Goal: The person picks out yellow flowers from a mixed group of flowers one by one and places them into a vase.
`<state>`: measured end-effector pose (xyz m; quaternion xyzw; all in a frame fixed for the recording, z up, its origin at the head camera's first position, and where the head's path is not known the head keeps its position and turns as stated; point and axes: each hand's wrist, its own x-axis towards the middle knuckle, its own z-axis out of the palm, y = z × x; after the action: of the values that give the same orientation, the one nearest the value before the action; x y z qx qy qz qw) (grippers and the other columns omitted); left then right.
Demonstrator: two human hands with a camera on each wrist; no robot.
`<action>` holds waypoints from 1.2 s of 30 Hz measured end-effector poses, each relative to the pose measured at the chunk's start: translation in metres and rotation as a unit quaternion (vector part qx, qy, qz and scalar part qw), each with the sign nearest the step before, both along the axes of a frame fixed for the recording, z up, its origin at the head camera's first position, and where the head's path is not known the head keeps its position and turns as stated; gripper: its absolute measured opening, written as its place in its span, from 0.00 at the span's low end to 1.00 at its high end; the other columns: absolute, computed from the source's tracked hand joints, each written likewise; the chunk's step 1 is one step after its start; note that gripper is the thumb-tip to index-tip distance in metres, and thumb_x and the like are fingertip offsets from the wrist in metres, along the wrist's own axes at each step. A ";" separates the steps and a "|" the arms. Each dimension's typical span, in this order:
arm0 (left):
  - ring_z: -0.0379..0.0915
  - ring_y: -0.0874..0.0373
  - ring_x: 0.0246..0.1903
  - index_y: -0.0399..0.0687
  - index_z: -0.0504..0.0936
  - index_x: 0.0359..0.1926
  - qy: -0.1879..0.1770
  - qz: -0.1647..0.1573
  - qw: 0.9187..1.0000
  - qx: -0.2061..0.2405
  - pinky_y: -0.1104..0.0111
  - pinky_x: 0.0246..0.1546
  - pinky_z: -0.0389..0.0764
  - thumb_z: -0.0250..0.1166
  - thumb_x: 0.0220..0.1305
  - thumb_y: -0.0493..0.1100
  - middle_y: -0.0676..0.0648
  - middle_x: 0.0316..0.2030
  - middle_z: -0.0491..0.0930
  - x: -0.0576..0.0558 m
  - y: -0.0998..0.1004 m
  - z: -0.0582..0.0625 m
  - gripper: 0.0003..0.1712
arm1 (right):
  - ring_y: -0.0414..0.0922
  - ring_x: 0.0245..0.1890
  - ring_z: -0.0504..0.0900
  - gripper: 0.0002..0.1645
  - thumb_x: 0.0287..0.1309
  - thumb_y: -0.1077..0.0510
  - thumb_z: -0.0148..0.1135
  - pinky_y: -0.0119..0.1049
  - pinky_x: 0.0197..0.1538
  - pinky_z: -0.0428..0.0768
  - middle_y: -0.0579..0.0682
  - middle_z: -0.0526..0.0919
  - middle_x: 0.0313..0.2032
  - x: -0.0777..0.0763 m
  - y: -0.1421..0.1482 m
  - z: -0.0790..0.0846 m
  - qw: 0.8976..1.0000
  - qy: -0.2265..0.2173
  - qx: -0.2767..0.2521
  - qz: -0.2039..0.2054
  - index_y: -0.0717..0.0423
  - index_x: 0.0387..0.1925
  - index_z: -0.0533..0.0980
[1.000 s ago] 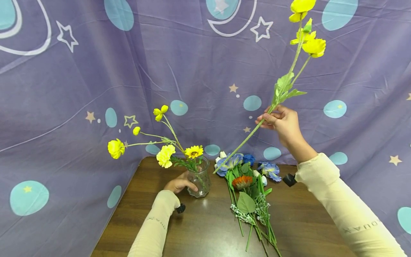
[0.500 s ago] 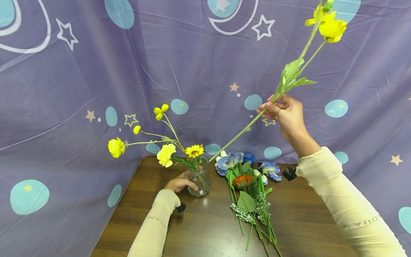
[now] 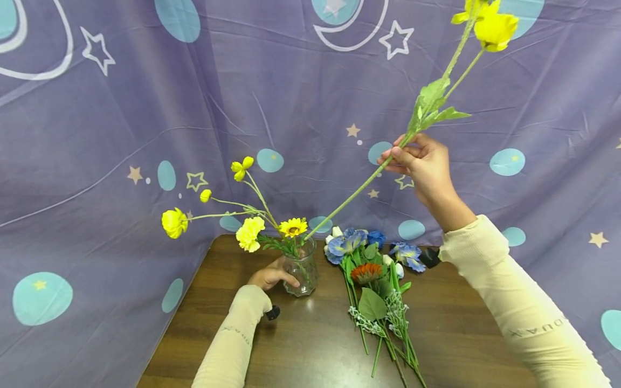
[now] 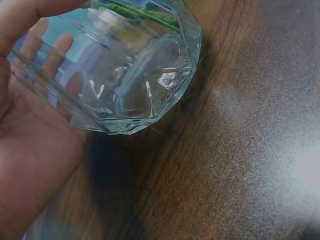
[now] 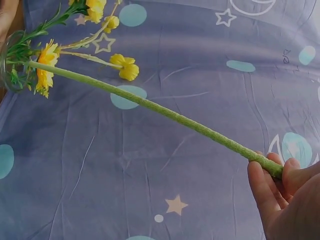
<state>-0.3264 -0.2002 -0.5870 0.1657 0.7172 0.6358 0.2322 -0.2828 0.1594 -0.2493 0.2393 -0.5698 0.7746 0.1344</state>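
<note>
My left hand [image 3: 271, 276] holds the clear glass vase [image 3: 306, 279] low on its left side. Through the glass in the left wrist view, fingers [image 4: 59, 52] show behind the wall. In the vase stand a small sunflower [image 3: 293, 228], a pale yellow carnation [image 3: 249, 235] and a branching yellow flower [image 3: 174, 223] leaning left. High on the right, my right hand [image 3: 430, 168] pinches the stem [image 3: 356, 193] of a long yellow flower [image 3: 496, 31], just below its leaves. That stem slants down left, its cut end at the vase mouth; whether it is inside I cannot tell.
Right of the vase, a loose pile of flowers lies on the brown wooden table [image 3: 305, 345]: blue irises [image 3: 346, 243], an orange flower [image 3: 366, 274], white buds and green stems. A purple patterned cloth [image 3: 310, 108] hangs close behind the table.
My right hand has risen, and the long flower's stem end has shifted left from over the pile to the vase mouth. My left hand and the vase stay put.
</note>
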 end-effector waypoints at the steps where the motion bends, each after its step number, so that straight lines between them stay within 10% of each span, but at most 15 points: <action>1: 0.60 0.44 0.71 0.44 0.58 0.77 0.000 -0.001 1.000 0.000 0.45 0.75 0.57 0.75 0.44 0.29 0.38 0.73 0.63 0.000 0.000 0.000 0.58 | 0.44 0.29 0.90 0.05 0.64 0.75 0.58 0.36 0.37 0.89 0.53 0.89 0.26 0.000 -0.001 0.000 1.000 0.000 0.000 0.000 0.65 0.35 0.76; 36: 0.63 0.41 0.69 0.42 0.56 0.77 0.019 -0.024 0.999 0.024 0.45 0.74 0.60 0.76 0.48 0.30 0.38 0.70 0.68 0.000 -0.001 -0.006 0.57 | 0.42 0.29 0.90 0.04 0.63 0.72 0.62 0.35 0.37 0.88 0.46 0.89 0.24 0.000 -0.024 -0.003 0.995 -0.014 0.093 -0.044 0.69 0.39 0.75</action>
<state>-0.3265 -0.2014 -0.5927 0.1998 0.7020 0.6438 0.2297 -0.2830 0.1351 -0.2523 0.2141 -0.6510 0.7152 0.1375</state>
